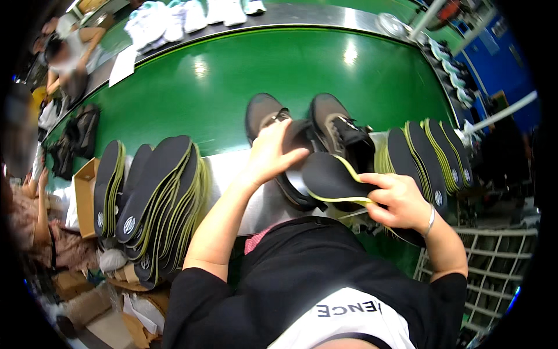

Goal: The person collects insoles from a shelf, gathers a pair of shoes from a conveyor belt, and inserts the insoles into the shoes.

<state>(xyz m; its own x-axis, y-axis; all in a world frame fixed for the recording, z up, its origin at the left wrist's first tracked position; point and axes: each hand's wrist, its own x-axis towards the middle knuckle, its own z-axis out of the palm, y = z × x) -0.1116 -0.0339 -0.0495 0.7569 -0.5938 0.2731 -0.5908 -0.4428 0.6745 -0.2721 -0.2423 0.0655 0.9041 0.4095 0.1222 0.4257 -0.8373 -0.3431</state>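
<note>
A pair of dark grey-brown lace-up shoes stands in front of me, toes pointing away. My left hand (272, 152) grips the left shoe (261, 113) around its opening, fingers at the tongue and thumb stretched across toward the heel side. Pinched in my right hand (401, 200) is a black insole (330, 177) with a yellow-green edge. It is bent, and its rounded end reaches over the gap by the left shoe's heel. Beside it the right shoe (349, 131) stands untouched, its heel partly hidden behind the insole.
Stacked insoles (163, 198) stand at the left by a cardboard box (86, 195); more insoles (415, 157) lie at the right. A green conveyor belt (232, 75) runs beyond the metal ledge (224, 180). White shoes (186, 17) line the far side. A co-worker (72, 52) sits at far left.
</note>
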